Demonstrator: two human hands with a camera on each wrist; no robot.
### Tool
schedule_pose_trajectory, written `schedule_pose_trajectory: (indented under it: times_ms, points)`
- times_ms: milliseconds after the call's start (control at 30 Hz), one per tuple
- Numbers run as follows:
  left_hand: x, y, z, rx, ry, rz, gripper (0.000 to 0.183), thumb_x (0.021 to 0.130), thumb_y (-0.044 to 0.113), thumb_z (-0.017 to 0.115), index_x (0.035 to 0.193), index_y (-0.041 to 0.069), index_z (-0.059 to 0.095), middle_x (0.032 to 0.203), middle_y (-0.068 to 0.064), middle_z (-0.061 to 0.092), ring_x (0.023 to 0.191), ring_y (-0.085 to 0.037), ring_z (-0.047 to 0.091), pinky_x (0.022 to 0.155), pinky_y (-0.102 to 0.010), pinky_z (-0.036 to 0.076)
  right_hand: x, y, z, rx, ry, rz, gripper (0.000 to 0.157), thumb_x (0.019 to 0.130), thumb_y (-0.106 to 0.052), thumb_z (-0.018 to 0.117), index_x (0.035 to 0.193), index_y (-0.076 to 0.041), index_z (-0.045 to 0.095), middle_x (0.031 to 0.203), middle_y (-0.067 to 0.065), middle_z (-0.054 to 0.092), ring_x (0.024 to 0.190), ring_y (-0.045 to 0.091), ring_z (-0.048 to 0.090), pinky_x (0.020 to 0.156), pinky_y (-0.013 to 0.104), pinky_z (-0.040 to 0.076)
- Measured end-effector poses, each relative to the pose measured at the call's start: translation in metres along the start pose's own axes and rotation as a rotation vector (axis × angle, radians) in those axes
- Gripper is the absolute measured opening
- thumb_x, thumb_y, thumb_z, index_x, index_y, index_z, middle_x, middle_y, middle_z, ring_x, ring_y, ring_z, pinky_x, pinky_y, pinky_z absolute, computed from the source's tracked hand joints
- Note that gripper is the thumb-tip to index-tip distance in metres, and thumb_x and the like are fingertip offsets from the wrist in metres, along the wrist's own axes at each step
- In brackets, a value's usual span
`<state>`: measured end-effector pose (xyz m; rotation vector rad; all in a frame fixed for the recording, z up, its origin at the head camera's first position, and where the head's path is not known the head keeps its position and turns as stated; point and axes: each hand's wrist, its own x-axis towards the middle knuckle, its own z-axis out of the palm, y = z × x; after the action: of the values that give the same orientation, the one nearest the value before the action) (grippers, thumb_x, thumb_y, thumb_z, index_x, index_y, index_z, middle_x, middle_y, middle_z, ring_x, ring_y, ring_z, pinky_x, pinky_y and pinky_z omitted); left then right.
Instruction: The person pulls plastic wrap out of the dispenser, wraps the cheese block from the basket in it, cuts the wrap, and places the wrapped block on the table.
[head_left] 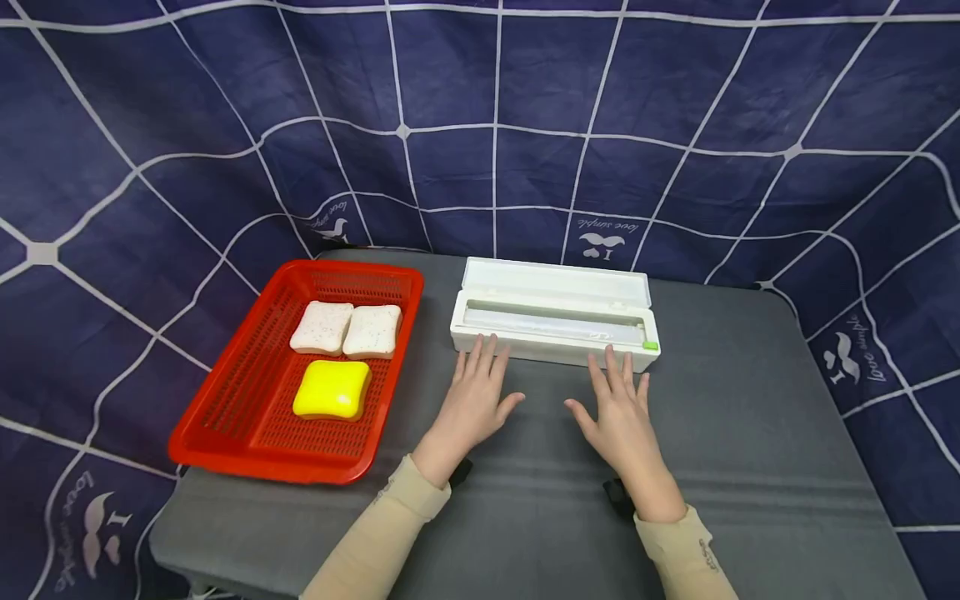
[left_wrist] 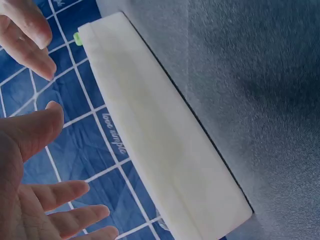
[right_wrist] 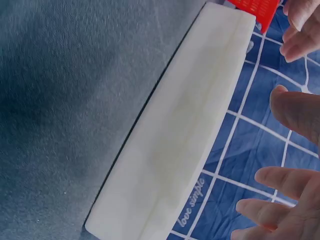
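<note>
A long white cling film dispenser [head_left: 551, 348] lies at the back middle of the table, its lid [head_left: 555, 282] swung back. Inside its trough is a whitish, clear film roll [head_left: 551, 325], and a small green slider [head_left: 650, 345] sits at the right end. My left hand [head_left: 471, 400] reaches toward the left part of its front with fingers spread and nothing held. Palm down and likewise bare, my right hand [head_left: 621, 412] is near the right part, fingers straight. In both wrist views the dispenser's front wall [left_wrist: 145, 125] faces the camera and hides the trough.
To the left, a red plastic basket [head_left: 225, 392] holds two white bread-slice-shaped pieces [head_left: 321, 327] and a glossy yellow box [head_left: 332, 390]. A grey cloth covers the table [head_left: 750, 433]. Behind and beside it hangs a navy curtain [head_left: 450, 167] with white grid lines.
</note>
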<state>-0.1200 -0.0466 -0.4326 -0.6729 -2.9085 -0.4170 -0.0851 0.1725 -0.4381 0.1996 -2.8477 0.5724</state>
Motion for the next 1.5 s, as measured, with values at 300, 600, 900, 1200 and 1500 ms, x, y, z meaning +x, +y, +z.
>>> schedule_pose_trajectory:
  times_ms: [300,600,900,1200,1500]
  points:
    - [0.020,-0.021,0.008,-0.066,0.056,-0.054,0.076,0.093,0.035,0.068,0.149,-0.004,0.034,0.155,-0.025,0.034,0.146,-0.039,0.029,0.116,-0.054,0.030,0.019,0.020,-0.007,0.024,-0.009,0.021,0.077,0.088,-0.027,0.074,0.149,0.003,0.037,0.157,0.031,0.025,0.145,0.054,0.015,0.112,0.071,0.017]
    - [0.040,-0.047,0.009,-0.160,0.183,-0.115,0.069,0.093,0.025,0.070,0.144,-0.009,0.039,0.148,-0.026,0.042,0.138,-0.040,0.041,0.111,-0.047,0.040,0.040,0.045,-0.010,0.042,0.003,0.071,0.072,0.091,-0.023,0.070,0.146,0.010,0.037,0.153,0.035,0.029,0.144,0.052,0.022,0.115,0.064,0.020]
    - [0.054,-0.060,0.014,-0.254,0.232,-0.210,0.050,0.092,0.009,0.065,0.137,-0.006,0.049,0.141,-0.021,0.053,0.132,-0.037,0.048,0.110,-0.044,0.042,0.058,0.063,-0.009,0.074,0.092,0.136,0.057,0.094,-0.016,0.064,0.140,0.011,0.045,0.145,0.032,0.044,0.137,0.049,0.039,0.109,0.060,0.036]
    - [0.068,-0.065,0.021,-0.218,0.313,-0.207,0.033,0.091,0.000,0.062,0.124,-0.004,0.063,0.126,-0.021,0.064,0.124,-0.034,0.055,0.106,-0.043,0.046,0.077,0.078,-0.004,0.072,0.222,0.156,0.033,0.093,0.001,0.056,0.125,0.008,0.060,0.121,0.033,0.062,0.109,0.049,0.062,0.089,0.059,0.050]
    - [0.080,-0.070,0.025,-0.215,0.324,-0.211,0.027,0.088,-0.003,0.062,0.113,-0.004,0.070,0.116,-0.020,0.070,0.118,-0.035,0.059,0.103,-0.043,0.048,0.088,0.085,0.002,0.011,0.224,0.164,0.028,0.092,0.006,0.055,0.118,0.008,0.066,0.114,0.029,0.066,0.105,0.045,0.065,0.086,0.055,0.052]
